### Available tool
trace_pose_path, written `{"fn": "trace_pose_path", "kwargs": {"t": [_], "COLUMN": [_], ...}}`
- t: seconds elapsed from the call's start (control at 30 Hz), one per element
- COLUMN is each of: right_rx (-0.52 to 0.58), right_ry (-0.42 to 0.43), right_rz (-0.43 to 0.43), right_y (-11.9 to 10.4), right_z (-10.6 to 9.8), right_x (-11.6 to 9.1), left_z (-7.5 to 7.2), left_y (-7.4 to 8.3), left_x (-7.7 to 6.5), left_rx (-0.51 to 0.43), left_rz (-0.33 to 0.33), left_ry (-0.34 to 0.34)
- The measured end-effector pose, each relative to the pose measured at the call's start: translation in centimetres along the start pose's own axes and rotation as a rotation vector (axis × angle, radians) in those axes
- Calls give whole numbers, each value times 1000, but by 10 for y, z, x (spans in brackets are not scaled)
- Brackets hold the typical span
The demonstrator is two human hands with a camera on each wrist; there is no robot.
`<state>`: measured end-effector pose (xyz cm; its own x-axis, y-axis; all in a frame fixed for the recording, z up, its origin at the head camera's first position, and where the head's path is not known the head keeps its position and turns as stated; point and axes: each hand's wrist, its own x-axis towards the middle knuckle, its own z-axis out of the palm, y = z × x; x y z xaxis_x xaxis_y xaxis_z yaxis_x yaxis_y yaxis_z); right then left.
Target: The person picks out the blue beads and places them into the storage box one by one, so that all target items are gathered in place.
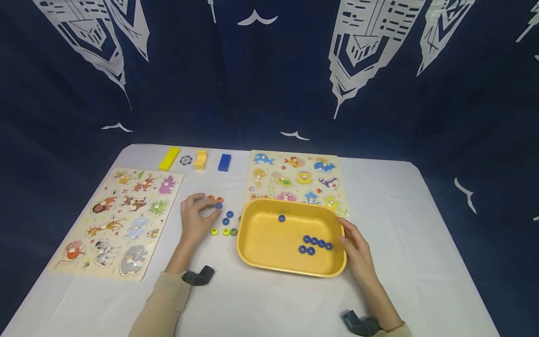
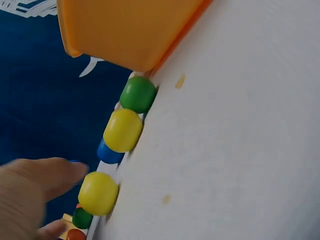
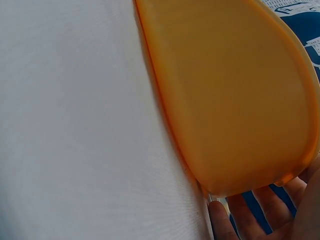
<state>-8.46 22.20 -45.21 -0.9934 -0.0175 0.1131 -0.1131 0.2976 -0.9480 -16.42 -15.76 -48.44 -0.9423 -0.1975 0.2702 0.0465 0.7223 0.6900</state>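
Note:
My left hand (image 1: 197, 220) pinches a blue bead (image 1: 219, 206) between thumb and fingertips, above a loose group of beads. Around it lie orange beads (image 1: 220, 199), two blue beads (image 1: 226, 221), two yellow beads (image 1: 226, 231) and a green bead (image 1: 233, 231). In the left wrist view a yellow bead (image 2: 99, 193) shows close to the fingers. My right hand (image 1: 358, 248) grips the right end of a yellow tray (image 1: 290, 272), fingers at its outer wall in the right wrist view. Several blue beads (image 1: 314, 240) lie in the tray, mostly toward its right side.
An animal puzzle board (image 1: 145, 229) lies at the left. Behind the tray, partly covered by it, is a sea-creature puzzle board (image 1: 294, 168). Along the back edge sit a yellow block (image 1: 170, 158), a round chip (image 1: 185, 160), a yellow curved block (image 1: 200, 160) and a blue block (image 1: 225, 162).

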Motion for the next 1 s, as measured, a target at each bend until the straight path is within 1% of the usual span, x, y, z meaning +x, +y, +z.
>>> {"fn": "trace_pose_path", "kwargs": {"t": [0.1,0.13,0.17,0.2,0.23,0.3,0.37,0.43,0.47,0.53,0.6,0.7,0.77,0.83,0.9,1.0], "right_rx": [5,7,13,15,21,35,45,57,59,63,57,39,32,26,25,12], "right_ry": [0,2,3,2,3,2,-3,-7,-11,-15,-17,-11,-10,-8,-7,-3], "right_rz": [-3,-9,-17,-32,-38,-54,-65,-71,-76,-79,-76,-61,-55,-51,-50,-45], "right_y": [3,5,7,10,13,19,23,27,28,30,31,31,30,29,28,28], "right_z": [0,0,-1,-2,-2,-3,-4,-4,-4,-4,-4,-4,-3,-3,-3,-2], "right_x": [0,0,1,1,2,4,5,7,7,7,7,5,5,5,5,6], "left_z": [-9,-12,-14,-15,-15,-13,-5,5,12,26,40,60,70,76,80,82], "left_y": [19,27,37,47,58,81,101,119,125,135,141,144,144,146,149,153], "left_x": [-2,-3,-4,-4,-6,-9,-13,-16,-18,-22,-25,-30,-32,-34,-36,-38], "left_rx": [-89,-125,-167,-221,-268,-340,-363,-321,-293,-222,-150,-81,-33,14,67,122], "left_rz": [27,46,69,90,104,128,162,200,230,269,299,329,346,362,386,407], "left_ry": [95,111,110,97,68,-22,-131,-242,-294,-401,-491,-602,-643,-679,-702,-736]}}
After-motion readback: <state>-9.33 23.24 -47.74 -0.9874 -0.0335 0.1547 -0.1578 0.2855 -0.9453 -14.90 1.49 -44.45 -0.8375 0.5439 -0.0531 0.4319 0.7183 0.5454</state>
